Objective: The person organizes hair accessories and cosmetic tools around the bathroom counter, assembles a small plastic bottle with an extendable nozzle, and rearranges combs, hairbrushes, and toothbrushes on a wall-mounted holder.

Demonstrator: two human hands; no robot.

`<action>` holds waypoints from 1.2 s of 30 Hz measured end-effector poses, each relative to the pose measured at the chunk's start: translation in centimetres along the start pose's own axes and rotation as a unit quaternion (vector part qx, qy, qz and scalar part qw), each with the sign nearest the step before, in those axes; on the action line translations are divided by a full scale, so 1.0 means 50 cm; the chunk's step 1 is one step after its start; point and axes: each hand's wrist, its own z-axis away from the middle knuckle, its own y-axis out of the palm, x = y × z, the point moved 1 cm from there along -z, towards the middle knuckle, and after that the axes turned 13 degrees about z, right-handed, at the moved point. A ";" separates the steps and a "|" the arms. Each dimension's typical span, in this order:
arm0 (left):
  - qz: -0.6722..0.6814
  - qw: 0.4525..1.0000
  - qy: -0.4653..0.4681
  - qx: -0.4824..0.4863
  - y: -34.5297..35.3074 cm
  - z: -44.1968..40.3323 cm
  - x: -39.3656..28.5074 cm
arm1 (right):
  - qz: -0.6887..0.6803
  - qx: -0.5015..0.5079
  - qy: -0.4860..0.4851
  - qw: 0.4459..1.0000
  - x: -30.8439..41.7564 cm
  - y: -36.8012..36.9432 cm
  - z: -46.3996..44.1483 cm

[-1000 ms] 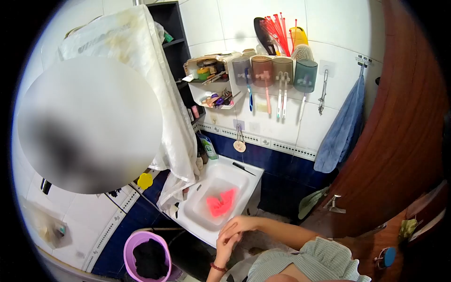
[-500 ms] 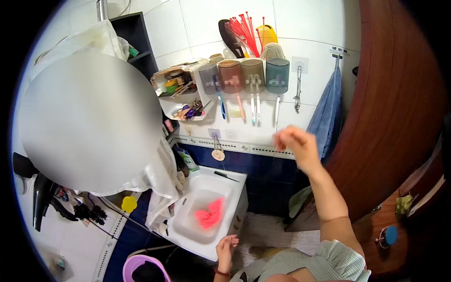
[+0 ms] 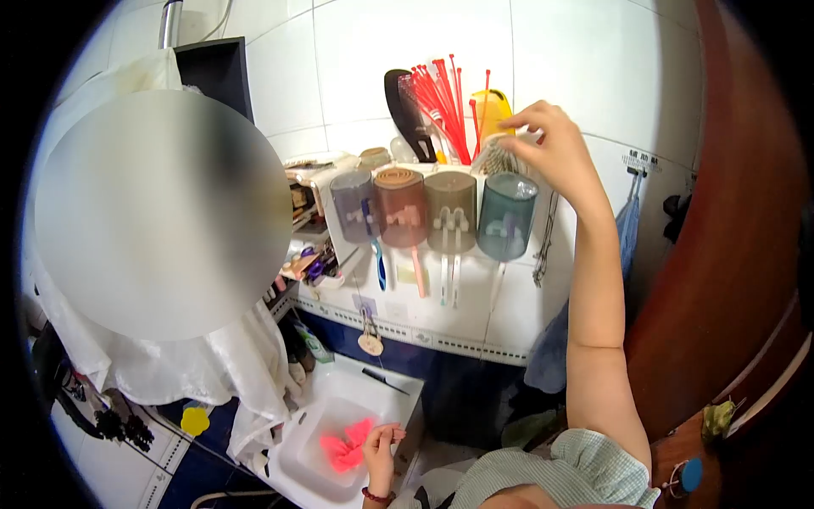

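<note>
My right hand (image 3: 551,148) is raised at the wall holder, its thumb and fingers apart and curved at the top of a pale hairbrush (image 3: 498,158). Thumb and brush overlap in view. Beside the brush stand a yellow comb (image 3: 494,110), a bundle of red plastic sticks (image 3: 445,102) and a black comb (image 3: 405,110). Below hang tinted cups, the teal cup (image 3: 507,222) nearest my hand. Low over the edge of the white sink (image 3: 318,386), my left hand (image 3: 383,443) has loosely bent fingers with nothing visible in them. A pink cloth (image 3: 343,450) lies in the sink.
Toothbrushes (image 3: 379,263) hang under the cups. A small shelf unit (image 3: 326,182) with various small items is at their left. A chain (image 3: 545,246) and a blue towel (image 3: 627,225) hang right, beside a brown door (image 3: 712,254). White cloth (image 3: 195,369) drapes at left.
My right hand has risen from below the toothbrushes to the hairbrush. The view has tilted up, so the sink sits lower. My left hand now overlaps the sink near the pink cloth.
</note>
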 end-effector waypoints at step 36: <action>0.007 0.990 -0.105 0.096 -0.158 -0.069 0.018 | 0.075 -0.034 -0.138 0.987 0.197 0.003 -0.102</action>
